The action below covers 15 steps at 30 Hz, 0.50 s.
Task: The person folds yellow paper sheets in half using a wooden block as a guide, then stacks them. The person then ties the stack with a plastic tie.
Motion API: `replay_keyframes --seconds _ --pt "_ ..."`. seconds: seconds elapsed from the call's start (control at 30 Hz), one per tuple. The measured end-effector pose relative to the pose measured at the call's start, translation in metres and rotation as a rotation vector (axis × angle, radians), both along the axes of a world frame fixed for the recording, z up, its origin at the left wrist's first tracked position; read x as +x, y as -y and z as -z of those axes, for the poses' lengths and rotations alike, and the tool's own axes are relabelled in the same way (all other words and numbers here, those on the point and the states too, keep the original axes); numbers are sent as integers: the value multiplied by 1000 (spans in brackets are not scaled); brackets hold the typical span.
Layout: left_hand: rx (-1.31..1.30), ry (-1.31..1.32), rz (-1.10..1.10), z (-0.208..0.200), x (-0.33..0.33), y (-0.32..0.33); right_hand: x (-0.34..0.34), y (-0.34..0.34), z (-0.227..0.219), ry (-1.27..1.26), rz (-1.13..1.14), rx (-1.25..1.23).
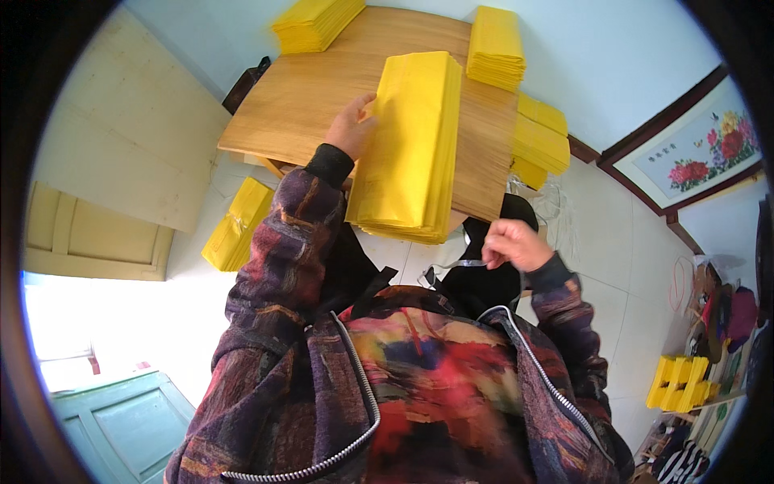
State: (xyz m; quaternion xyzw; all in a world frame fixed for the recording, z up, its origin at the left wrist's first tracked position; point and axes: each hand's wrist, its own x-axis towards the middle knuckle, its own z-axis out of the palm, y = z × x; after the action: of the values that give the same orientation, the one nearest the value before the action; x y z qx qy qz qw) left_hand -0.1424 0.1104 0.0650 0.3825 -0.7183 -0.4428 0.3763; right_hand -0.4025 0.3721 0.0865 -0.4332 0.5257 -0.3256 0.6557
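A long stack of folded yellow paper sheets (407,153) lies at the front of the wooden table, its near end jutting past the edge toward my lap. My left hand (351,129) grips the stack's left side, and its fingertips are partly hidden against the sheets. To the right, just off the table's front corner, my right hand (516,244) is closed in a pinch. From its fingertips a thin whitish strip (463,263) runs left across my lap, below the stack.
Yellow stacks sit on the round-edged table (298,97): one back left (318,22), another back right (496,48). More yellow bundles (542,137) are right of the table. A tied bundle (239,224) rests on the floor at left. Loose whitish strips (552,210) hang at right.
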Motion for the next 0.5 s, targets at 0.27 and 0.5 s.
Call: replay_keyframes --seconds 0.27,0.5 --pt "151 -116 -5 -8 10 -17 53 19 107 51 237 205" --pt "1006 -19 -106 91 57 -98 52 31 131 567 362 312"
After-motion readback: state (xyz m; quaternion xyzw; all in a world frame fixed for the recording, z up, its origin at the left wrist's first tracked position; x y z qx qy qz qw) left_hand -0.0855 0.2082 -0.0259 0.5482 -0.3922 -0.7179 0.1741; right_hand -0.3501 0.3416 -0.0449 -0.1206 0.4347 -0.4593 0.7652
